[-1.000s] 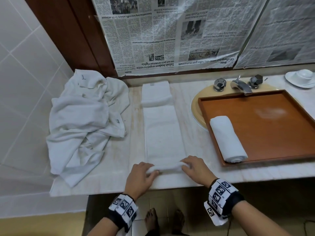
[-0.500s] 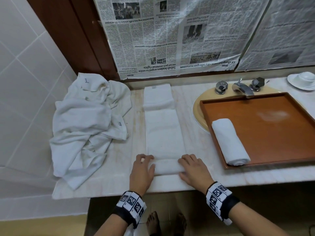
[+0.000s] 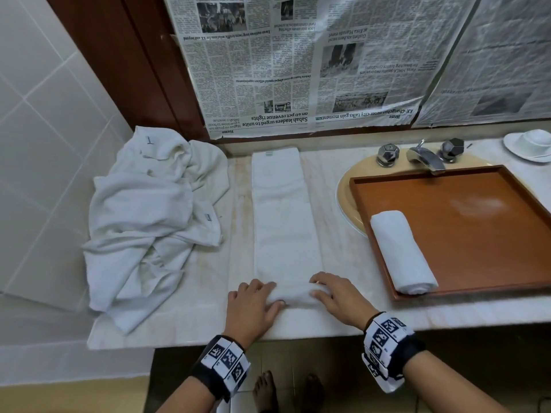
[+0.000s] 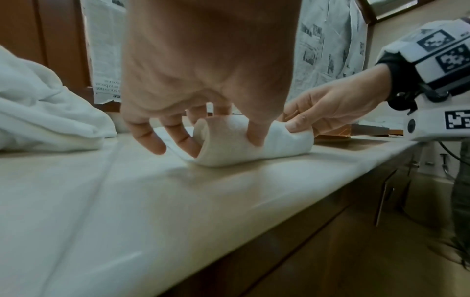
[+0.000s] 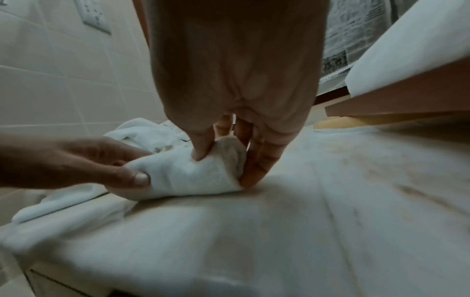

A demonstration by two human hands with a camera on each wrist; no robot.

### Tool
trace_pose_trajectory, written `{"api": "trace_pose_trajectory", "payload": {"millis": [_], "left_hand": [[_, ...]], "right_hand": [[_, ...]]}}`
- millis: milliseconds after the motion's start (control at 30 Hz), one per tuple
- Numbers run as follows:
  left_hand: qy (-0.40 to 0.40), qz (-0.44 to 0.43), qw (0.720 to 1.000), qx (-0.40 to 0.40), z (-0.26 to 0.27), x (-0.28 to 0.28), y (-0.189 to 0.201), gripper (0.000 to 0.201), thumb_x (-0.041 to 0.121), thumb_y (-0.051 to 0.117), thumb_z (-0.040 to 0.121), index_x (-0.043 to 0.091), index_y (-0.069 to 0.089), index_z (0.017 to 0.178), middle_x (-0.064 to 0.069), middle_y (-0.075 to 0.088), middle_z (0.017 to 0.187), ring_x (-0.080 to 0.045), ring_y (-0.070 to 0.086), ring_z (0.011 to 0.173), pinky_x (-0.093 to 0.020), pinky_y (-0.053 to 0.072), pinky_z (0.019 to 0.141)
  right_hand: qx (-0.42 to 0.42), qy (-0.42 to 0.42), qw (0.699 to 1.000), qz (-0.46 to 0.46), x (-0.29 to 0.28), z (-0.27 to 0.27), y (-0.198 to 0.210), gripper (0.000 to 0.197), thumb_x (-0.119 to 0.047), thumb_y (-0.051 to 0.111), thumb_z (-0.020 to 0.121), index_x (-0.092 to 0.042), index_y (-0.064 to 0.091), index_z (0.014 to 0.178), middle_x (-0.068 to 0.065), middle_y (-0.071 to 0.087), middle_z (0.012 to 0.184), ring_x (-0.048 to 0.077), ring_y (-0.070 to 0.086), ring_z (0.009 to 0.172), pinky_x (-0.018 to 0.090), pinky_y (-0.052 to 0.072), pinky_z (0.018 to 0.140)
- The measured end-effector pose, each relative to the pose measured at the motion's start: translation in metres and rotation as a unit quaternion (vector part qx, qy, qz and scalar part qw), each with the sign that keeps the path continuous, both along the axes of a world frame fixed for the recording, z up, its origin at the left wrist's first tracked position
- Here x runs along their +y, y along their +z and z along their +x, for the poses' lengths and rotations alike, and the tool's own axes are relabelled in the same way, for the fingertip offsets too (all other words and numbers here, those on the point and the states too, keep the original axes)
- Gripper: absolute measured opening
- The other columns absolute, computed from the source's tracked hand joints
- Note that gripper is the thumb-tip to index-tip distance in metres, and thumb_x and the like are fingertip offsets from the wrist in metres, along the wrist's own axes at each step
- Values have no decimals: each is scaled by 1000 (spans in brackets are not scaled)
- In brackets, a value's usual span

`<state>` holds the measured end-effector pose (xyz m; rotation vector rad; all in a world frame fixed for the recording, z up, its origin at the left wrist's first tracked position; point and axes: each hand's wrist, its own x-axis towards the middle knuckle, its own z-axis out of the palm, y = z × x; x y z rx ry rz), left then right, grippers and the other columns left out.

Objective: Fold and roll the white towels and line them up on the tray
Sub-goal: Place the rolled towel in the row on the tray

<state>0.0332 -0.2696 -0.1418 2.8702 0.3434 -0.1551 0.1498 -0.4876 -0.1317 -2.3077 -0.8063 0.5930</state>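
One rolled white towel (image 3: 402, 251) done, on brown wooden tray (image 3: 477, 234), right. Left hand (image 3: 253, 305) & right hand (image 3: 337, 296) both pinch folded white towel strip (image 3: 283, 216) at near end, roll barely begun. Crumpled white towel pile (image 3: 149, 222) left, untouched.

soft white terry cloth towels (image 3: 284, 222), glossy polished wooden tray (image 3: 459, 234), smooth pale marble counter (image 3: 343, 234), shiny metal tap (image 3: 425, 156)

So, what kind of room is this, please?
Probably a bathroom: a basin with a tap set in a marble counter, tiled wall beside it, white towels piled there.
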Motion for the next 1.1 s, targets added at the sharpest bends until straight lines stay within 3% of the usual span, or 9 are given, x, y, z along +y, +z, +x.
{"api": "trace_pose_trajectory", "payload": {"millis": [200, 333, 433, 533, 633, 800, 867, 967, 1100], "left_hand": [[82, -105, 991, 17, -6, 0, -1, 55, 71, 46, 88, 30, 58, 122, 8, 45, 119, -14, 45, 111, -33, 48, 81], [162, -201, 966, 23, -11, 2, -5, 69, 81, 51, 79, 27, 56, 121, 8, 50, 112, -14, 53, 105, -34, 48, 82], [192, -230, 954, 28, -8, 4, -4, 77, 84, 52, 74, 21, 60, 119, 3, 55, 109, -15, 55, 104, -30, 44, 86], [220, -239, 945, 39, -4, 4, 0, 76, 78, 55, 78, 15, 62, 120, -2, 55, 114, -18, 54, 106, -27, 40, 85], [231, -224, 947, 26, -5, 3, 2, 66, 69, 54, 87, 17, 60, 125, -1, 46, 127, -20, 52, 116, -29, 42, 90], [108, -167, 972, -123, -10, 8, -5, 32, 41, 50, 99, 32, 56, 130, 7, 44, 127, -20, 51, 111, -36, 48, 85], [44, -147, 978, -141, -10, 14, -8, 32, 48, 49, 97, 35, 60, 123, 13, 46, 126, -16, 52, 105, -35, 49, 80], [-28, -114, 988, -97, -9, 19, -11, 52, 67, 49, 89, 35, 57, 129, 15, 48, 132, -11, 49, 112, -34, 48, 82], [-17, -142, 988, -58, -1, 29, -8, 55, 67, 45, 90, 33, 59, 129, 12, 55, 125, -12, 52, 112, -33, 47, 92]], "right_hand": [[23, -46, 999, 16, 1, -12, -2, 17, -40, 51, 98, -32, 44, 111, -7, 53, 102, 8, 55, 86, 30, 47, 81], [-122, -27, 990, -61, 2, -22, -8, 11, -33, 45, 102, -30, 49, 112, -5, 47, 106, 20, 54, 67, 37, 51, 61], [-222, 6, 972, -75, 4, -29, -8, 13, -23, 61, 91, -24, 59, 103, -1, 51, 105, 17, 50, 65, 29, 47, 47], [-254, 50, 961, -94, 3, -34, -9, 33, -46, 61, 78, -24, 64, 102, -2, 57, 105, 20, 57, 82, 31, 50, 59], [-234, 76, 963, -108, 2, -30, -10, 38, -40, 65, 75, -24, 64, 109, -3, 57, 109, 20, 59, 91, 31, 51, 66], [-25, -9, 999, -36, 12, -4, -1, 39, -35, 58, 92, -17, 60, 126, -5, 53, 120, 13, 43, 111, 31, 41, 98], [12, -22, 999, -33, 18, 3, -1, 37, -34, 56, 94, -14, 60, 126, -4, 49, 118, 12, 41, 112, 27, 37, 98], [63, -40, 995, -70, 23, 14, -1, 35, -35, 50, 97, -15, 61, 124, -2, 50, 115, 17, 45, 116, 28, 36, 96], [41, -10, 994, -102, 22, 17, 1, 43, -34, 39, 101, -18, 51, 140, 0, 52, 127, 20, 46, 121, 35, 39, 99]]}}
